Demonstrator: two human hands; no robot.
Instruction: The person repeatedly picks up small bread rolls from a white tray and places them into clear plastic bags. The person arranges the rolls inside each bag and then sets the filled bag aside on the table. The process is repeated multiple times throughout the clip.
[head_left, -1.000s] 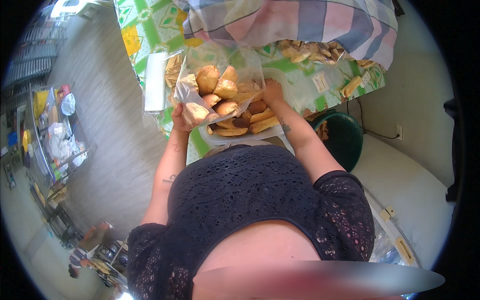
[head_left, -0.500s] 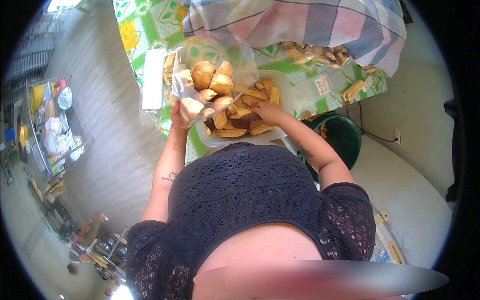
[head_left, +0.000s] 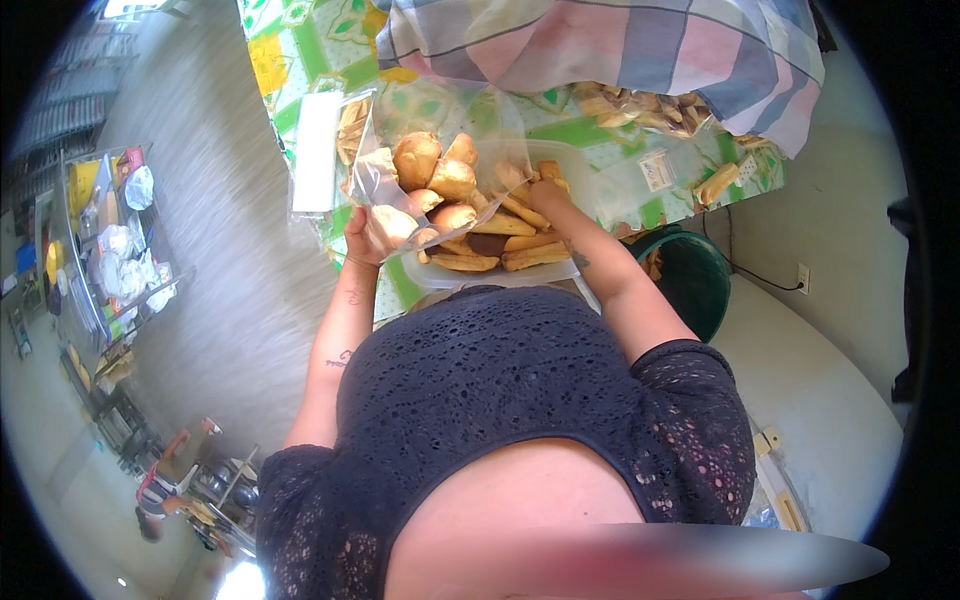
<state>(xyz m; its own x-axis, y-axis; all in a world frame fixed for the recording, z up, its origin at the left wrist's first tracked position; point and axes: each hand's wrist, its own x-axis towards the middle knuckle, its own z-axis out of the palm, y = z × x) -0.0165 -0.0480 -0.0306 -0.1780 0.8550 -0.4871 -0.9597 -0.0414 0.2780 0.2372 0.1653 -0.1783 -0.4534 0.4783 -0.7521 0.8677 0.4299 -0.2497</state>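
Note:
My left hand (head_left: pixel 364 240) grips the lower left edge of a clear plastic bag (head_left: pixel 393 103). Rounded golden-brown bread pieces (head_left: pixel 453 180) lie in the bag. It is tilted over the left part of a translucent plastic tub (head_left: pixel 577 205). Long toasted bread sticks (head_left: pixel 537 257) and some darker brown pieces (head_left: pixel 487 244) fill the tub. Over its far side is my right hand (head_left: pixel 535 187), beside the bag's right edge. The clear film and blur obscure its fingers, so whether they hold a piece cannot be made out.
A white rectangular item (head_left: pixel 318 150) lies at the table's left. Behind are a plaid cloth (head_left: pixel 600 45) and bagged bread pieces (head_left: pixel 640 108). A small labelled packet (head_left: pixel 657 170) lies right of the tub. A green bin (head_left: pixel 690 280) stands right, a loaded cart (head_left: pixel 120 235) far left.
My right hand has moved from the middle of the tub to its far side, up against the bag's right edge. My left hand keeps its hold on the bag.

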